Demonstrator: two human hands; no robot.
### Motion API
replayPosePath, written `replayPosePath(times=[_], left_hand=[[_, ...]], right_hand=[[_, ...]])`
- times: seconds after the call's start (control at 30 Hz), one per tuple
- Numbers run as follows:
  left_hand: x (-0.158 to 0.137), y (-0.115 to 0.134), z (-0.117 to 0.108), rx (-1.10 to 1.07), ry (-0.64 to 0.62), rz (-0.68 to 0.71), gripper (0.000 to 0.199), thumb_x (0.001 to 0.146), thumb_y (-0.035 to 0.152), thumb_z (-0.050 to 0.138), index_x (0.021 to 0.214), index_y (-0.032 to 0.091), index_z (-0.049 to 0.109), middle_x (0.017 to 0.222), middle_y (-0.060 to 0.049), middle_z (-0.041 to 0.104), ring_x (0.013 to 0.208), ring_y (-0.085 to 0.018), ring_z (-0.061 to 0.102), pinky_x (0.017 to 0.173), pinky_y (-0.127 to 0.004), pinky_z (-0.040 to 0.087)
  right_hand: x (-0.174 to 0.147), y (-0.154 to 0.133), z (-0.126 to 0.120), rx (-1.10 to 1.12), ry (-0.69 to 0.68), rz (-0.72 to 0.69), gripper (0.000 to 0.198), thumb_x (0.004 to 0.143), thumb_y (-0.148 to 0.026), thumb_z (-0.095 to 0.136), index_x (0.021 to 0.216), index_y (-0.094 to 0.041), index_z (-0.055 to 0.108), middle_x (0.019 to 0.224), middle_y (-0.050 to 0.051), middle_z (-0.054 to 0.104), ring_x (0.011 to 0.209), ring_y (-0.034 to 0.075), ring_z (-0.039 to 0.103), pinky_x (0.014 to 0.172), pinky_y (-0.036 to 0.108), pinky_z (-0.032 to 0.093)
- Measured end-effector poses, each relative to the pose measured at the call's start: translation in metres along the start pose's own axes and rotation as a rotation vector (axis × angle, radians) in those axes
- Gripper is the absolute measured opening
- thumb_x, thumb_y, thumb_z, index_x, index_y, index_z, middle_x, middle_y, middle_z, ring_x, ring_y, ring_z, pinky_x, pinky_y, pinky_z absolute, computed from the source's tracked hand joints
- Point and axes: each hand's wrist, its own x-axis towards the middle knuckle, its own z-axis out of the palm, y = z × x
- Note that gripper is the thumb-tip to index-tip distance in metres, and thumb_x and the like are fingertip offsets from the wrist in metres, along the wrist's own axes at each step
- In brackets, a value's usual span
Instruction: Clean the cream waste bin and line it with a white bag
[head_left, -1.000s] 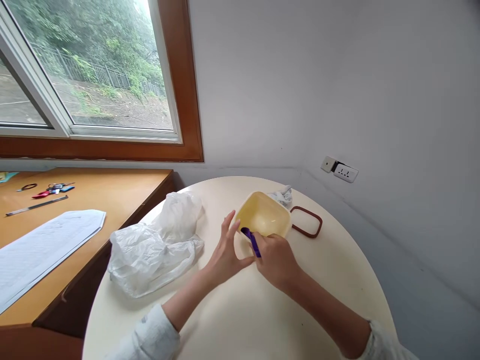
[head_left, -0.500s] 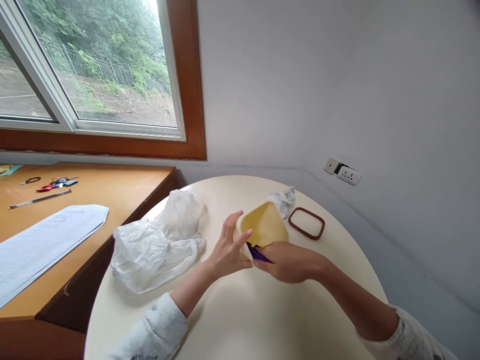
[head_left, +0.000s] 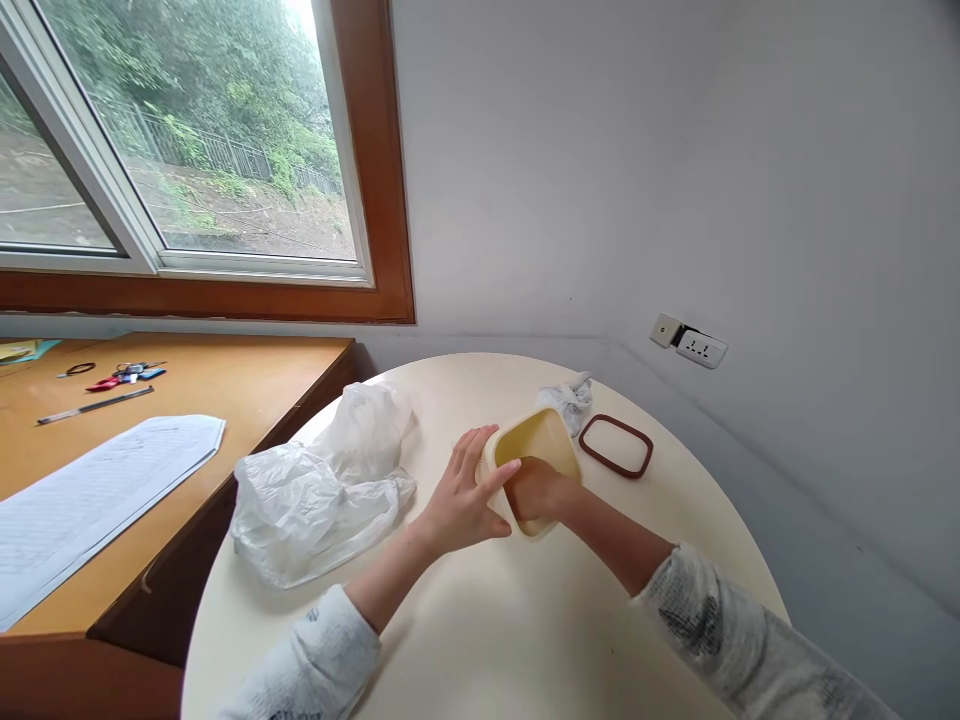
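Note:
A pale yellow plastic container [head_left: 541, 437], rounded at its corners, is tilted with its open mouth towards me above the round table. My left hand [head_left: 466, 492] grips its left side, thumb over the rim and fingers round the outside wall. Deep inside the container is my right hand [head_left: 541, 490], its fingers hidden behind the back of the hand and the rim. No purple material shows now. To the container's right lies a lid-like rectangular frame with a brown-red rim [head_left: 616, 446]. A crumpled light grey-white cloth or bag [head_left: 571, 400] rests just behind the container.
Crumpled white plastic bags [head_left: 319, 490] lie on the left of the round cream table [head_left: 480, 640]. A wooden desk [head_left: 247, 375] adjoins at left, bearing paper sheets [head_left: 112, 505], a pen [head_left: 96, 405] and keys [head_left: 133, 373]. A wall socket [head_left: 701, 348] is at right.
My right hand has gone from the container's near rim down into it. The dark purple, crumpled material at its fingers has gone out of sight. My left hand keeps its grip.

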Motion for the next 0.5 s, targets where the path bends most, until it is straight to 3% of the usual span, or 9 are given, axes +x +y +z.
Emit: replayPosePath(times=[0.1, 0.27, 0.4, 0.5], left_hand=[[0.003, -0.006, -0.004, -0.022, -0.027, -0.002, 0.102, 0.057, 0.028, 0.075, 0.137, 0.034, 0.011, 0.143, -0.016, 0.013, 0.127, -0.039, 0.027, 0.092, -0.059, 0.034], [0.006, -0.013, -0.009, -0.097, -0.077, -0.015, 0.109, 0.053, 0.026, 0.077, 0.137, 0.034, 0.008, 0.141, -0.016, 0.014, 0.128, -0.038, 0.024, 0.093, -0.058, 0.035], [0.007, -0.012, -0.013, -0.145, -0.109, -0.081, 0.113, 0.052, 0.023, 0.078, 0.137, 0.034, 0.005, 0.141, -0.017, 0.012, 0.13, -0.038, 0.021, 0.094, -0.057, 0.035], [0.008, -0.008, -0.017, -0.171, -0.137, -0.124, 0.117, 0.051, 0.019, 0.079, 0.137, 0.036, 0.002, 0.142, -0.017, 0.01, 0.131, -0.038, 0.021, 0.094, -0.056, 0.037]], right_hand=[[-0.013, 0.009, -0.006, -0.032, -0.08, 0.023, 0.008, 0.071, -0.021, 0.058, 0.076, -0.016, 0.062, 0.073, 0.008, 0.065, 0.063, 0.021, 0.06, 0.053, 0.028, 0.041], [-0.065, 0.012, -0.029, 0.172, -0.039, -0.01, 0.026, 0.088, -0.025, 0.036, 0.099, -0.022, 0.059, 0.087, 0.005, 0.066, 0.071, 0.018, 0.059, 0.057, 0.026, 0.041], [-0.099, 0.002, -0.041, 0.39, -0.004, -0.172, 0.029, 0.09, -0.025, 0.035, 0.108, -0.027, 0.058, 0.103, 0.002, 0.064, 0.092, 0.017, 0.058, 0.079, 0.029, 0.042], [-0.107, 0.0, -0.033, 0.386, 0.077, -0.214, 0.032, 0.091, -0.026, 0.037, 0.118, -0.03, 0.052, 0.118, 0.001, 0.059, 0.108, 0.016, 0.052, 0.098, 0.035, 0.031]])
